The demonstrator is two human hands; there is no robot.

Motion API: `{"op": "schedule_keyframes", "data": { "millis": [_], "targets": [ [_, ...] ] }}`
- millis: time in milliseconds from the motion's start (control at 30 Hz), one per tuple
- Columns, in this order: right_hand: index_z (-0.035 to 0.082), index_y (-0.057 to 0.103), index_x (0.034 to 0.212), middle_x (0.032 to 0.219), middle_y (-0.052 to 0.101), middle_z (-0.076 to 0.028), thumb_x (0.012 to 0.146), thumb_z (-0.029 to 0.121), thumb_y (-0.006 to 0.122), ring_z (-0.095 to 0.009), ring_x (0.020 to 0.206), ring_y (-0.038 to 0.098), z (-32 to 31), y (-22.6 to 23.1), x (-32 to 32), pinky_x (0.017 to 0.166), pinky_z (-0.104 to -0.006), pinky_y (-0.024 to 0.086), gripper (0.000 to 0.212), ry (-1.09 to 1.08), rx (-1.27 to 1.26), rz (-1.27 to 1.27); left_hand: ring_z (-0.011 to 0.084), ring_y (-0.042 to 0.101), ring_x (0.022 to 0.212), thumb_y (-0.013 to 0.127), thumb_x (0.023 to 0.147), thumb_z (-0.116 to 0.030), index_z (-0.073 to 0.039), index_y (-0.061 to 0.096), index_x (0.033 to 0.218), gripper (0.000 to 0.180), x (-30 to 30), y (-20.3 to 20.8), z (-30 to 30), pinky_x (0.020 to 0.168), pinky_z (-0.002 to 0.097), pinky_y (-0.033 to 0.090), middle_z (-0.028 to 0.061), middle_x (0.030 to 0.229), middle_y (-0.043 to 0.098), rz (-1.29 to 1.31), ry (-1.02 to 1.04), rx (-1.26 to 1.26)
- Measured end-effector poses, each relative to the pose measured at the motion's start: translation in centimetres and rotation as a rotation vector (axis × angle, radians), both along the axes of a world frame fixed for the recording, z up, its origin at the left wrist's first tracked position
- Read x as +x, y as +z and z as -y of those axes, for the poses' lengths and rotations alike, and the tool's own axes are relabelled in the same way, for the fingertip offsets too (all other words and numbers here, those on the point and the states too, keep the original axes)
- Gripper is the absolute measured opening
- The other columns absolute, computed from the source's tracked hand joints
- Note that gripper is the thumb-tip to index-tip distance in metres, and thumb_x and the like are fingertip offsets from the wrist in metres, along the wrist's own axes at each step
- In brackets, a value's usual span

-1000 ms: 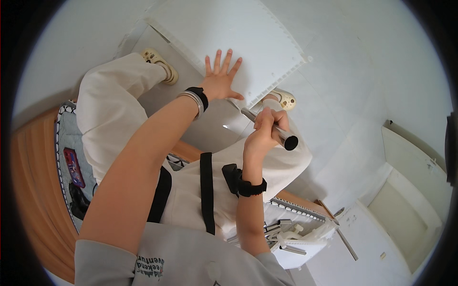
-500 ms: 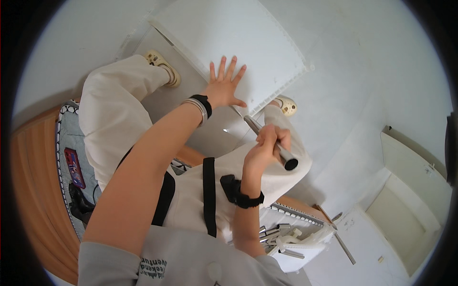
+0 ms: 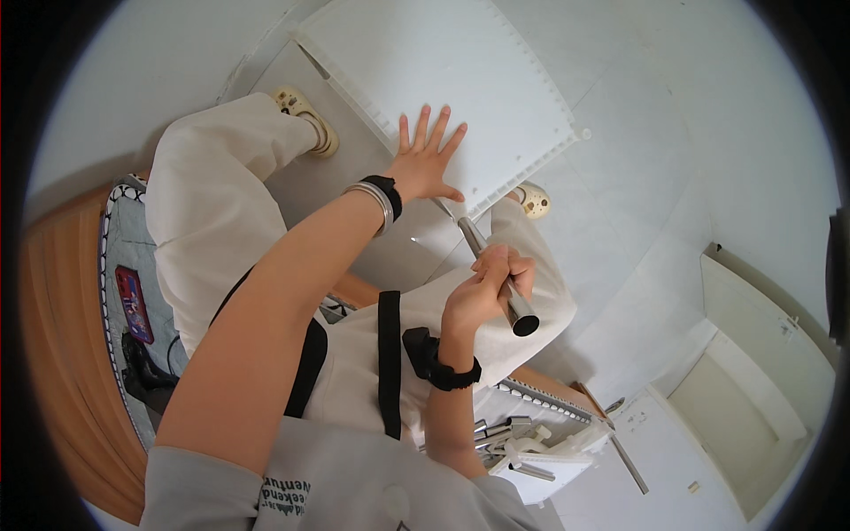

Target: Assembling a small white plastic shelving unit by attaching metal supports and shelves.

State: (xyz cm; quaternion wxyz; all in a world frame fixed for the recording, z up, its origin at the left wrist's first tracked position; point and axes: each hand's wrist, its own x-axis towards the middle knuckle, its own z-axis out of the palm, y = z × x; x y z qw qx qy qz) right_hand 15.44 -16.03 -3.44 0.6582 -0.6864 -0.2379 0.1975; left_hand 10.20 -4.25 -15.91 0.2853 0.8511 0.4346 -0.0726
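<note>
Your L hand point(image 3: 423, 169), fingers spread & gripping nothing, lies flat on the white panel point(image 3: 482, 80) near its corner, prob. to steady it. Your R hand point(image 3: 478, 290) is wrapped round the metal tube point(image 3: 474, 236) partway along, i.e. w/ both ends clear, prob. for control of its angle; the tube's far end is at that corner, just below your L thumb, contact unclear. Spare metal pcs point(image 3: 537, 473) sit in the white box point(image 3: 533, 490) by your R forearm, prob. for easy reach.
</note>
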Motion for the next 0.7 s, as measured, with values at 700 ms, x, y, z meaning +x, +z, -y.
{"op": "schedule_keyframes", "data": {
  "millis": [700],
  "targets": [
    [0.006, 0.032, 0.058, 0.053, 0.041, -0.002, 0.082, 0.003, 0.052, -0.01, 0.049, 0.035, 1.5, -0.7, 0.9, 0.046, -0.0238, 0.028, 0.031, 0.173, 0.05, 0.084, 0.0419, -0.017, 0.127, 0.059, 0.06, -0.068, -0.015, 0.002, 0.139, 0.111, 0.1, -0.3, -0.2, 0.097, 0.0607, -0.008, 0.0189, 0.142, -0.012, -0.029, 0.001, 0.013]
  ]
}}
